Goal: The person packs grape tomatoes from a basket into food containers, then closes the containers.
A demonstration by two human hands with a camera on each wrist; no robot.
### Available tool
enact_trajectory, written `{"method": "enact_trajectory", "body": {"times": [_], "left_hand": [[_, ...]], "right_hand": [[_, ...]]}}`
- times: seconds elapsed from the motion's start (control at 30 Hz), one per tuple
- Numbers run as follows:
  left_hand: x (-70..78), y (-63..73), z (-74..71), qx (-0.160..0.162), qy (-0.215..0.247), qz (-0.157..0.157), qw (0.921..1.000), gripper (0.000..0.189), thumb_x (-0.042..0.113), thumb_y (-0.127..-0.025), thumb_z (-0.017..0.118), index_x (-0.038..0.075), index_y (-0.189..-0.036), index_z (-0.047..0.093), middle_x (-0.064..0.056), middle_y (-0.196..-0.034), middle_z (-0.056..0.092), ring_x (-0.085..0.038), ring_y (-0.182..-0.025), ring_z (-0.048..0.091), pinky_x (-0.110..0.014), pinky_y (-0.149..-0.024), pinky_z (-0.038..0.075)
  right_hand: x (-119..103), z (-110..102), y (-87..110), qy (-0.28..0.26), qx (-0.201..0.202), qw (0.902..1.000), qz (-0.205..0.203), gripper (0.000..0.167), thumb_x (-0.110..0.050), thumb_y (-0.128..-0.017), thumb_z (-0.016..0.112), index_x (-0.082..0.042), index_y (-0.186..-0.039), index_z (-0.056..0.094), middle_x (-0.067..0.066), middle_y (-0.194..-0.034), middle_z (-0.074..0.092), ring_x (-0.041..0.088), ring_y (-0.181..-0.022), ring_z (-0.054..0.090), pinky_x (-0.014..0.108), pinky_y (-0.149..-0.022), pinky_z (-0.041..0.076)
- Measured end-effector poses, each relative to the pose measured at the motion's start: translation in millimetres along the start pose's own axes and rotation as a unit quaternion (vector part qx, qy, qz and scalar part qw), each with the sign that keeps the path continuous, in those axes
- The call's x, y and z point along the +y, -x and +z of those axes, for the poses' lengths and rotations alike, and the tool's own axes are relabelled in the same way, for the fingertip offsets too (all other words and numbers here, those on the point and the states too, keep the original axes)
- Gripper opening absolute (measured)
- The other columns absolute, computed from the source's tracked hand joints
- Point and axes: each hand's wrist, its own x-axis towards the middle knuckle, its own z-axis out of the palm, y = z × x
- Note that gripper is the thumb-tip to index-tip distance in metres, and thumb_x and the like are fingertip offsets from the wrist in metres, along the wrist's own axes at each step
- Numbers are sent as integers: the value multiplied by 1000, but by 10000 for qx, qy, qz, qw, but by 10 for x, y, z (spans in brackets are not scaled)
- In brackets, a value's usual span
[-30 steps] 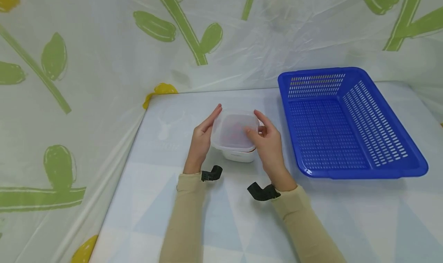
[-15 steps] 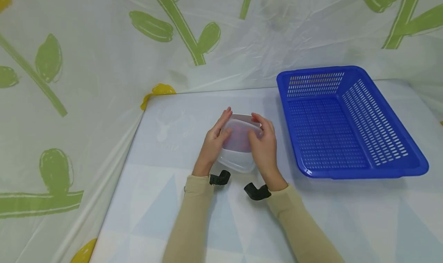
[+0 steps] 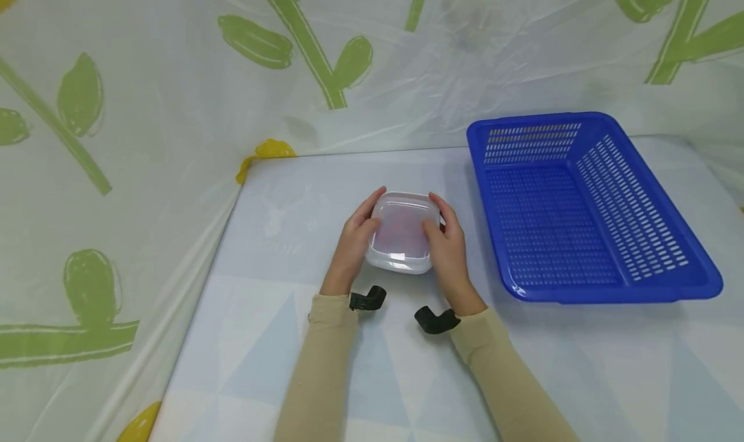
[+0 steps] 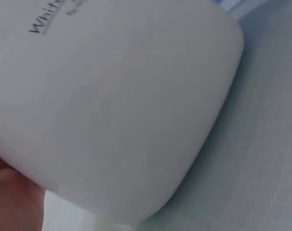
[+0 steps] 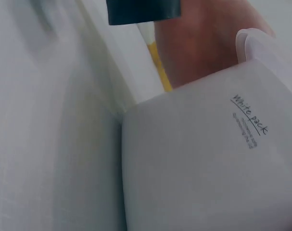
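Observation:
A square white food container (image 5: 203, 154) with printed lettering on its side stands between the two hands. Over its top lies a translucent lid (image 3: 401, 235), through which something pinkish shows faintly. My left hand (image 3: 352, 243) grips the left side, its thumb on the lid's edge. On the opposite side my right hand (image 3: 450, 251) holds on in the same way, thumb on top. The container's white wall (image 4: 126, 106) fills much of the left wrist view, with part of a hand at the lower left. What is inside cannot be made out.
To the right, a blue plastic basket (image 3: 587, 293) with slotted walls stands on the table. Light blue triangles pattern the tablecloth (image 3: 256, 358). A white curtain (image 3: 174, 106) with green leaf prints hangs behind and to the left.
Half a second ago the lid was tilted and slid toward me, baring the container's back rim; now it lies evenly over the top. The left thumb has come onto the lid since the first frame.

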Motion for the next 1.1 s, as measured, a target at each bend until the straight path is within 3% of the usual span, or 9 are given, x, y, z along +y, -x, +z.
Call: {"method": "enact_trajectory", "body": {"times": [0.13,0.3,0.4,0.6,0.87,0.97,1.1], "left_hand": [[-99,-26,-16,112,121,-62,9998,46,3,-89,43,7,-135,38,-5,-136,41,-14,-126,33,-32,-103,25],[-251,-68,-40,420,-192,-246,9986,40,10,-89,49,17,-128,49,0,-127,48,-15,-112,46,-32,-91,38],[-194,-55,-26,477,-372,-359,9975,38,12,-90,50,18,-127,51,-2,-127,48,-19,-110,47,-33,-89,40],[-38,-27,27,517,-599,-208,9966,38,9,-91,47,10,-129,48,-11,-129,45,-27,-114,45,-35,-92,38],[-14,-1,75,565,-581,-200,9965,37,7,-92,44,7,-129,47,-2,-134,43,-14,-122,37,-31,-99,31],[-6,15,89,652,-429,-277,9966,37,8,-92,43,7,-129,48,-1,-133,45,-14,-123,37,-32,-100,29],[-37,29,108,703,-109,-349,9969,37,8,-93,40,5,-129,47,-3,-131,46,-15,-123,37,-33,-101,28]], "right_hand": [[-28,-13,11,44,84,9999,65,40,-21,-92,47,-25,-132,44,-8,-133,41,13,-112,44,35,-92,39],[-182,-11,81,86,211,9995,202,39,-18,-93,46,-17,-132,44,-1,-132,44,17,-113,42,35,-93,37],[-200,-33,69,34,55,9997,244,41,-18,-94,45,-16,-134,42,-1,-135,41,14,-122,36,32,-99,31],[-39,-90,-72,-60,-246,9992,296,43,-27,-93,47,-23,-135,40,-6,-138,37,7,-127,29,28,-103,24],[83,-115,-134,734,-294,9955,-515,40,-31,-93,44,-24,-132,44,-12,-136,38,1,-125,29,30,-102,27],[23,-118,-123,681,-424,9943,-696,38,-25,-95,43,-19,-132,44,-8,-138,37,2,-126,27,28,-103,25],[-113,-112,-50,609,-481,9951,-615,39,-16,-95,41,-9,-133,42,3,-138,38,11,-127,30,29,-103,25]]}}
